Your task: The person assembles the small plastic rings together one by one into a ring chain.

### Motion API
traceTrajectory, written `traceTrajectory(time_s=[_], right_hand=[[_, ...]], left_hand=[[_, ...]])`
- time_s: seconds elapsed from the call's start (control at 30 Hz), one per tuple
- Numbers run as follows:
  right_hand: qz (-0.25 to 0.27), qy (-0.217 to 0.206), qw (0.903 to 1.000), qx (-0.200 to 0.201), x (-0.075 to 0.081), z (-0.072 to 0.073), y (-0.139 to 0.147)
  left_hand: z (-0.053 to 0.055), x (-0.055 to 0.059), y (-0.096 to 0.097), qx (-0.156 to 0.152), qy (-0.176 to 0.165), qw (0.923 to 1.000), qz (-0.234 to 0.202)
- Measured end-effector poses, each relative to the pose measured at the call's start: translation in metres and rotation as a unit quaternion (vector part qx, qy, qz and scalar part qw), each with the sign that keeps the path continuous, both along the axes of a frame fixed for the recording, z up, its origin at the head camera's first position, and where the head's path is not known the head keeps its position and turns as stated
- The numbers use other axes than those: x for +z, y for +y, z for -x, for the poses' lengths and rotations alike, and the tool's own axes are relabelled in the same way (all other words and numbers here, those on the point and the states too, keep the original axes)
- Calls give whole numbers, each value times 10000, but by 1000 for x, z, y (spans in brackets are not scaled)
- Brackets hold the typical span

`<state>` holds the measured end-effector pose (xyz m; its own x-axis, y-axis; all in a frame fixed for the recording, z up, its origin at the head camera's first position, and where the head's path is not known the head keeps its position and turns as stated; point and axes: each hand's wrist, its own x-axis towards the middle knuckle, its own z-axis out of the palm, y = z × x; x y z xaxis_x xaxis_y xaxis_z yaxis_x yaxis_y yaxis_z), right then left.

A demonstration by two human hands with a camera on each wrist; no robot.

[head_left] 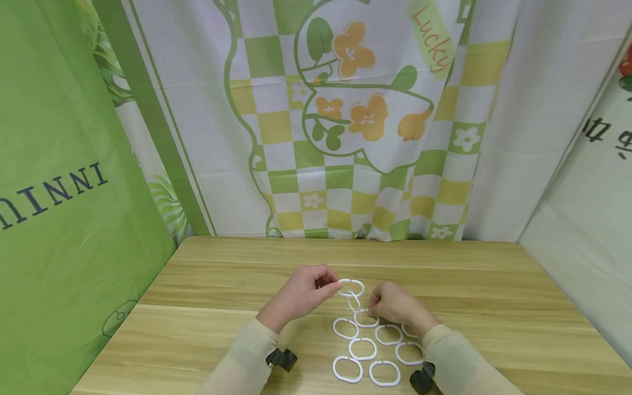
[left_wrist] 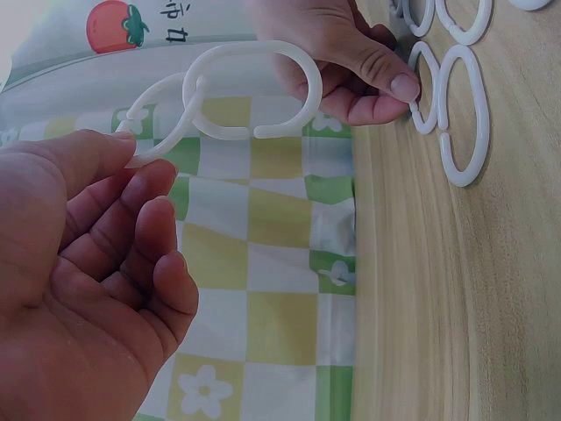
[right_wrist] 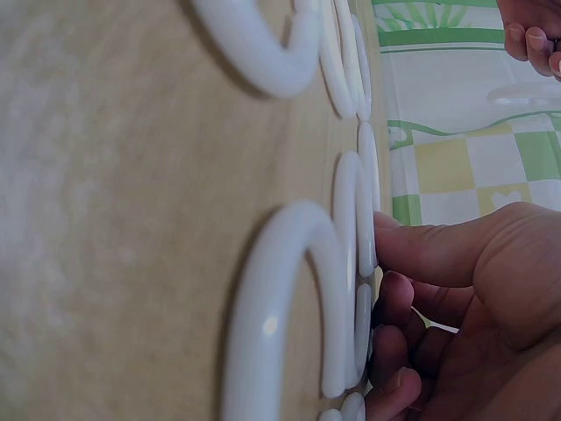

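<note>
My left hand is raised over the table's far half, pinching a white C-shaped curtain ring between thumb and fingertips. A second curtain ring hangs looped through it, its narrow gap facing down in the left wrist view. Lower and to the right, my right hand pinches the edge of another curtain ring at the top of the group on the table. In the right wrist view its thumb presses against that ring's side, with the other fingers curled below.
Several more loose curtain rings lie spread on the wooden table between my forearms, one partly hidden by my right wrist. A patterned curtain hangs behind the far edge. Green cloth and white cloth flank the table.
</note>
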<state>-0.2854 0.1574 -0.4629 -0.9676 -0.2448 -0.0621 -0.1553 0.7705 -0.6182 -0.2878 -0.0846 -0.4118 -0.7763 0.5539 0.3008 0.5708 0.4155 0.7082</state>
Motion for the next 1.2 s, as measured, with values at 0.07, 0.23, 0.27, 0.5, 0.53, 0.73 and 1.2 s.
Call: traceTrajectory(time_s=[0.07, 0.23, 0.27, 0.5, 0.53, 0.73, 1.2], right_hand=[[-2, -9, 10000, 28, -1, -1, 0], [13, -54, 10000, -66, -2, -2, -2], [28, -68, 9999, -100, -1, -3, -3], [147, -119, 9990, -416, 4, -7, 0], [189, -135, 9987, -454, 3, -7, 1], [288, -9, 9981, -536, 3, -5, 5], [675, 89, 9958, -607, 7, -11, 14]], left_hand=[[0, 0, 0, 3, -16, 10000, -11], [-1, 0, 0, 1, -13, 10000, -29], [-1, 0, 0, 1, 2, 10000, -24], [-1, 0, 0, 25, 19, 10000, 3], [-1, 0, 0, 28, 12, 10000, 2], [0, 0, 1, 43, 22, 10000, 38], [4, -6, -1, 10, -14, 10000, 18]])
